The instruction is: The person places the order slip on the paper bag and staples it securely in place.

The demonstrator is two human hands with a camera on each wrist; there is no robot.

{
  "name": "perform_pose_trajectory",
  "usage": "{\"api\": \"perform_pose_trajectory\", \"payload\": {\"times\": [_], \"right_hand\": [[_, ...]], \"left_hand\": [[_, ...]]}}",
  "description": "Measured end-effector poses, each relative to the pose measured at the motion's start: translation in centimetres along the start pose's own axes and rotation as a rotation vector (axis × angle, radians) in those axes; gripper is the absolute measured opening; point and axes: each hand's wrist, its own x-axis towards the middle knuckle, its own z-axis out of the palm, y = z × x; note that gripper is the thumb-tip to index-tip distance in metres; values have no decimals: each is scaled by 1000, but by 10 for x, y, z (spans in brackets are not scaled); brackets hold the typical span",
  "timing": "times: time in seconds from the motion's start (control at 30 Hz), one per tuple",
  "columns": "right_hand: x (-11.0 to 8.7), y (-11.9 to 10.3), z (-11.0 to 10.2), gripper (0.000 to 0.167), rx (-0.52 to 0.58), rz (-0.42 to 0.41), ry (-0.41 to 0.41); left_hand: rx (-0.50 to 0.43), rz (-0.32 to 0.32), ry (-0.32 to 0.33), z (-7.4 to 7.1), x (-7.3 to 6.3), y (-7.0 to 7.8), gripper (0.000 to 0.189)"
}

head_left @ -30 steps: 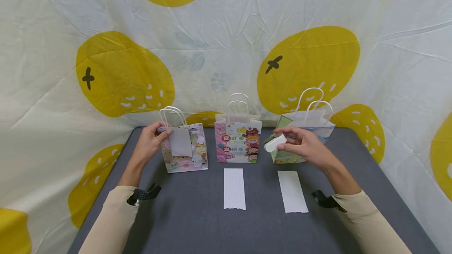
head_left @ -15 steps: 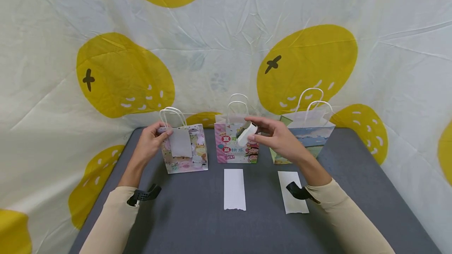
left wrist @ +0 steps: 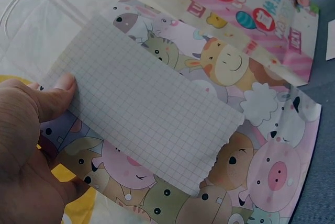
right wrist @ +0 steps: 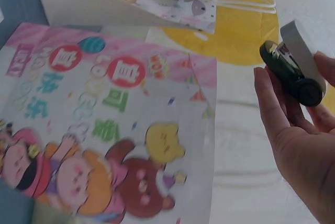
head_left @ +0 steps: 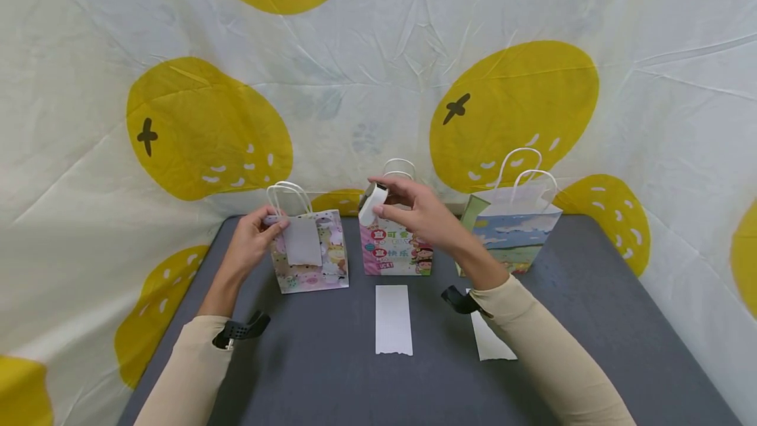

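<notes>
My left hand (head_left: 255,236) pinches a strip of grid paper (left wrist: 152,103) against the top edge of the animal-print paper bag (head_left: 334,248), at the left of the table; the thumb lies over the paper's upper end. My right hand (head_left: 422,215) holds a small stapler (right wrist: 296,67), white on one side and dark green on the other, between thumb and fingers. In the head view the stapler is in front of the upper left corner of the pink paper bag (head_left: 390,255). Its jaws stand apart in the right wrist view, with no paper between them.
A landscape-print paper bag (head_left: 514,235) with white handles stands at the right. One paper strip (head_left: 393,319) lies before the pink bag. Another paper strip (head_left: 492,340) is partly under my right forearm. Behind the grey table (head_left: 331,373) hangs a yellow-patterned cloth (head_left: 361,51).
My right hand has carried the stapler leftward, from in front of the landscape bag across the pink bag, and slightly up. The left hand stays on the paper and the animal-print bag.
</notes>
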Motion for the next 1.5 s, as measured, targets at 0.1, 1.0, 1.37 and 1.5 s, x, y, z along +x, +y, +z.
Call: {"api": "perform_pose_trajectory", "payload": {"times": [0.1, 1.0, 1.37, 1.5], "right_hand": [[12, -1, 8, 52, 1, -9, 15], [91, 5, 63, 47, 48, 85, 103], [113, 16, 71, 44, 140, 169, 24], [118, 18, 74, 42, 184, 187, -27]], "left_hand": [[3, -7, 2, 0, 0, 0, 19], [2, -6, -18, 1, 2, -2, 16], [5, -8, -50, 0, -1, 15, 20], [-5, 2, -54, 0, 4, -3, 25]]}}
